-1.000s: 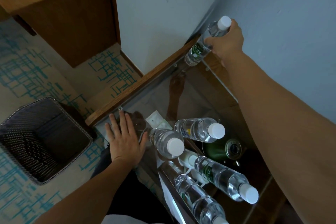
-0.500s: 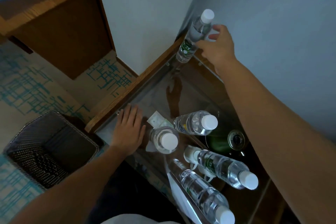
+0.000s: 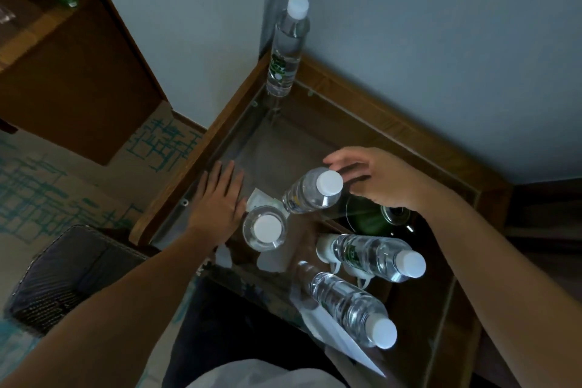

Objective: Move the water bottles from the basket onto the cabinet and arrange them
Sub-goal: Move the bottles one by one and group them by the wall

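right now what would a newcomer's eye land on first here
Five clear water bottles stand on the glass-topped cabinet: the corner bottle alone by the walls, four clustered nearer. The right hand reaches, fingers open, for one white-capped bottle; the left hand lies flat on the glass.

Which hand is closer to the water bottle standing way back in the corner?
The right hand, though only slightly. It hangs open by another bottle's cap, nearer the person than the corner bottle. The left hand lies flat on the glass top, farther off to the left.
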A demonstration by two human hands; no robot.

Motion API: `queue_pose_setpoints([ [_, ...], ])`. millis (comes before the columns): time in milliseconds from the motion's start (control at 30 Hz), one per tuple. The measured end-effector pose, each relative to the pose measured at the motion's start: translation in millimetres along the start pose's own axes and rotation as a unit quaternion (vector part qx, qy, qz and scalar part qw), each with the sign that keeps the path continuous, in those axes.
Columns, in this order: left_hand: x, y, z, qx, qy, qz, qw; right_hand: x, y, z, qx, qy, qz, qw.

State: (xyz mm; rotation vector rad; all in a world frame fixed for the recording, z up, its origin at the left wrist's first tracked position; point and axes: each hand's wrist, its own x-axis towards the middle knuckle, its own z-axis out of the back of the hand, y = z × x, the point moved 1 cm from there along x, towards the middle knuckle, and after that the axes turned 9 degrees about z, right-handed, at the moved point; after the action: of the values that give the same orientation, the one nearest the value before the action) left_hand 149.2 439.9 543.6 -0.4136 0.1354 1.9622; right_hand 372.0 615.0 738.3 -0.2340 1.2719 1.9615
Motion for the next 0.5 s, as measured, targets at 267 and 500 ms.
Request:
queue_pose_setpoints([
  [267, -3, 2, -1, -0.024, -0.046, 0.000, 0.999, 8, -5, -44, 0.030, -0.008, 0.084, 0.996],
  [500, -1, 2, -1, -0.042, -0.047, -0.004, 0.998, 21, -10, -26, 0.084, -0.088, 0.092, 0.988],
])
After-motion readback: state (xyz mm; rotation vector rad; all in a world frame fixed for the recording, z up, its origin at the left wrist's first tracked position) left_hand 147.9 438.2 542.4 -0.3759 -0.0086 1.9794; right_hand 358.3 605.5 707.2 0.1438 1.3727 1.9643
